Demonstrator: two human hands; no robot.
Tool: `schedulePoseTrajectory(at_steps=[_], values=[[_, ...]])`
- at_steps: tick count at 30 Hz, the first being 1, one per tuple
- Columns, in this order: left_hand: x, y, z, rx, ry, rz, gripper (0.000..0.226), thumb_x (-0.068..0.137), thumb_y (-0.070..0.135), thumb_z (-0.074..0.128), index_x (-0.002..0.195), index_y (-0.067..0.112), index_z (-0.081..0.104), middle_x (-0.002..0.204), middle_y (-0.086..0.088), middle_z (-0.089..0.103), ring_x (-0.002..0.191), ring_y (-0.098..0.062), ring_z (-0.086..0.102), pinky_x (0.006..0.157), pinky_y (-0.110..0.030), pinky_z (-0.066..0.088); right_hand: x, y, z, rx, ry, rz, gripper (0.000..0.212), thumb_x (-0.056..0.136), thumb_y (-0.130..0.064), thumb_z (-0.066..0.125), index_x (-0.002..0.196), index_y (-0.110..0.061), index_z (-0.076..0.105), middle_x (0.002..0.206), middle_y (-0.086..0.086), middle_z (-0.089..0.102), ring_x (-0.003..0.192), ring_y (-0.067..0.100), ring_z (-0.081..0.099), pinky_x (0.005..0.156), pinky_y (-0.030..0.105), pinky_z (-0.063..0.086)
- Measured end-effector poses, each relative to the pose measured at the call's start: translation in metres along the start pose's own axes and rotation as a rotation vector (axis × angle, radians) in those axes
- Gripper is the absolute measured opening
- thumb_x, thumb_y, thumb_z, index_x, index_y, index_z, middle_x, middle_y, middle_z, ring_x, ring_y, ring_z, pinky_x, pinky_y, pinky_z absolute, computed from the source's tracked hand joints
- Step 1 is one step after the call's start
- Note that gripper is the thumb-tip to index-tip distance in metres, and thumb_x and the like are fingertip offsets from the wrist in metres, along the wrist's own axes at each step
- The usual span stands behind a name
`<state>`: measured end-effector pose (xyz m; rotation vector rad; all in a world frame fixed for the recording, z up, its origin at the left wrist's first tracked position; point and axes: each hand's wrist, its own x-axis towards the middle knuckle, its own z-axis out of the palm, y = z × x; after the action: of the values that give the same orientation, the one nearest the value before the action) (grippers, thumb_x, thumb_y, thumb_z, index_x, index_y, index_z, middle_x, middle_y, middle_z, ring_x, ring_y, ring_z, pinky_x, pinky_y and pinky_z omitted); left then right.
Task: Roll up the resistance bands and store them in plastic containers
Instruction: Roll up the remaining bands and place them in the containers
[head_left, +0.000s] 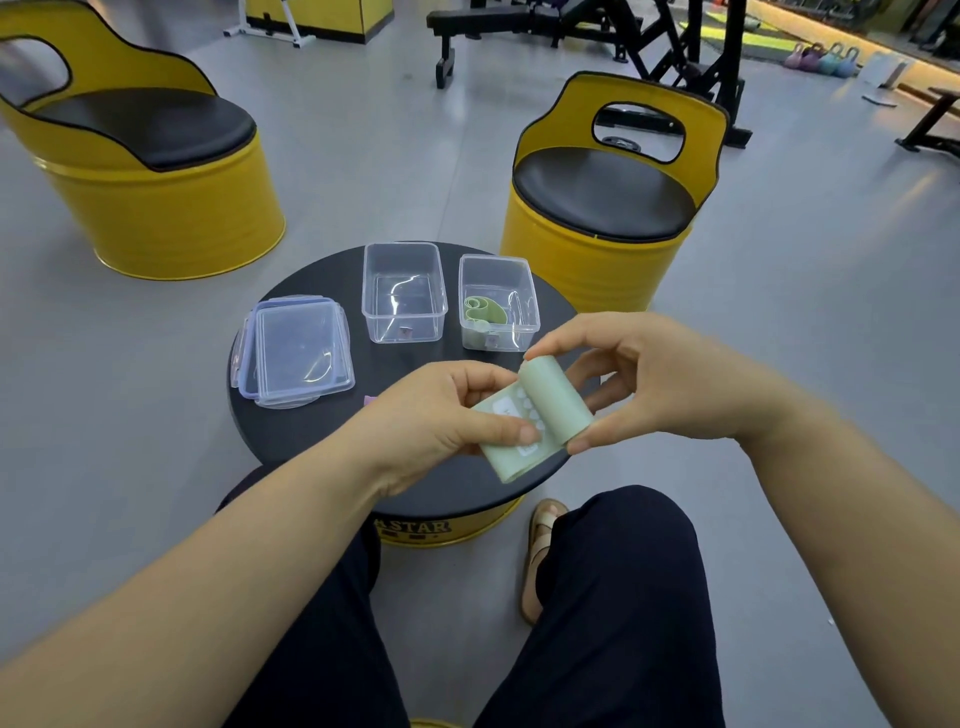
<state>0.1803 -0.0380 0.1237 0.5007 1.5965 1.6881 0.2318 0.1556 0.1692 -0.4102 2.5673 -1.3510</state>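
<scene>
Far left, beyond the left hand: stacked lids (296, 353) are lying flat on the round black surface (291, 431).

Just right of them, an open clear container (405, 293) is standing with no band in it.

Left hand (431, 421): it is hovering over the near edge of the surface. Thumb and curled fingers are pinching the flat, unrolled tail of a pale green resistance band (556, 402).

Beyond the gap between the hands: a second container (498, 332) is holding one rolled green band (480, 309).

Between the hands: the pale band is being held in the air, partly rolled. The roll's long axis is running from the far side toward the person, slanting slightly rightward at the near end. The printed tail is pointing away from the roll toward the left hand.

Right hand (660, 384): it is closing on the roll, with a fingertip at the far end and the thumb at the near end.

Risks, as judged:
- The roll is likely storing spring. If the right hand is slackening, the turns are probably going to unwind.
- If the left hand is feeding the tail at an angle, the turns may be stacking crooked and telescoping out one end.
- A loose roll may be opening again once dropped into a container.
</scene>
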Motion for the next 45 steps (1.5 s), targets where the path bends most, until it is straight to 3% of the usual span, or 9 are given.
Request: schedulePoseTrajectory(at_steps=[5,9,16,20,25,31,36,42,45], values=[[0.002,-0.001,-0.001,-0.024,-0.044,-0.030,0.027,0.072,0.014,0.068,0.099,0.010,0.068,0.080,0.001,0.070,0.073,-0.008,0.065,0.061,-0.018,0.051,0.004,0.000,0.000,-0.167,-0.023,-0.021,0.059,0.064,-0.010,0.085,0.109,-0.035,0.056,0.110,-0.013,0.057,0.095,0.006,0.061,0.074,0.015,0.053],[0.002,-0.002,0.004,-0.023,0.015,-0.021,0.030,0.063,0.035,0.069,0.084,0.014,0.067,0.078,0.001,0.069,0.071,-0.010,0.065,0.060,-0.020,0.050,0.007,0.001,0.000,-0.296,-0.056,-0.051,0.059,0.066,-0.012,0.084,0.116,-0.030,0.059,0.110,-0.010,0.056,0.097,0.011,0.059,0.080,0.020,0.054],[0.005,-0.004,0.005,-0.056,0.104,0.029,0.024,0.068,0.027,0.068,0.083,0.008,0.069,0.071,0.000,0.069,0.062,-0.008,0.063,0.053,-0.016,0.047,0.010,0.004,0.003,-0.397,-0.041,-0.093,0.068,0.070,-0.015,0.081,0.129,-0.031,0.051,0.118,-0.008,0.054,0.107,0.011,0.054,0.089,0.021,0.049],[0.011,-0.005,0.002,-0.165,0.204,0.102,0.028,0.064,0.029,0.070,0.084,0.010,0.073,0.087,-0.010,0.072,0.083,-0.021,0.066,0.079,-0.033,0.056,0.006,0.004,0.019,0.047,0.241,0.068,0.080,0.062,-0.040,0.075,0.133,-0.035,0.038,0.125,-0.011,0.052,0.101,0.007,0.059,0.088,0.023,0.052],[0.014,-0.001,0.008,-0.320,0.256,0.195,0.019,0.069,0.022,0.066,0.084,0.011,0.072,0.084,-0.004,0.072,0.077,-0.014,0.067,0.069,-0.023,0.055,0.013,0.011,0.053,0.609,0.507,0.228,0.055,0.061,-0.037,0.072,0.108,-0.014,0.056,0.096,0.005,0.068,0.073,0.015,0.069,0.066,0.028,0.057],[0.015,0.002,0.010,-0.358,0.284,0.279,0.038,0.068,0.017,0.066,0.104,0.004,0.066,0.095,-0.009,0.072,0.085,-0.017,0.068,0.074,-0.024,0.055,0.015,0.014,0.059,0.759,0.609,0.201,0.007,0.081,-0.008,0.068,0.088,-0.009,0.067,0.075,0.002,0.072,0.063,0.015,0.067,0.062,0.024,0.056],[0.015,-0.006,0.012,-0.330,0.315,0.324,0.035,0.068,0.013,0.070,0.103,0.012,0.065,0.098,-0.007,0.072,0.095,-0.022,0.067,0.088,-0.035,0.053,0.014,0.012,0.061,0.855,0.587,0.201,0.007,0.083,-0.004,0.064,0.089,-0.008,0.066,0.070,0.000,0.071,0.058,0.011,0.065,0.060,0.023,0.056],[0.007,-0.004,0.011,-0.112,0.316,0.400,0.031,0.080,-0.001,0.065,0.101,0.021,0.065,0.097,0.006,0.070,0.088,-0.015,0.069,0.079,-0.029,0.054,0.010,0.010,0.056,0.870,0.551,0.169,0.014,0.083,0.000,0.061,0.094,-0.007,0.066,0.071,0.000,0.069,0.056,0.010,0.062,0.059,0.022,0.055],[0.002,-0.001,0.013,-0.033,0.322,0.425,0.036,0.081,-0.007,0.063,0.100,0.024,0.065,0.095,0.009,0.071,0.083,-0.015,0.070,0.081,-0.052,0.046,0.007,0.008,0.052,0.900,0.519,0.143,0.017,0.080,0.001,0.062,0.095,-0.006,0.065,0.075,0.005,0.069,0.061,0.013,0.064,0.061,0.024,0.056]])
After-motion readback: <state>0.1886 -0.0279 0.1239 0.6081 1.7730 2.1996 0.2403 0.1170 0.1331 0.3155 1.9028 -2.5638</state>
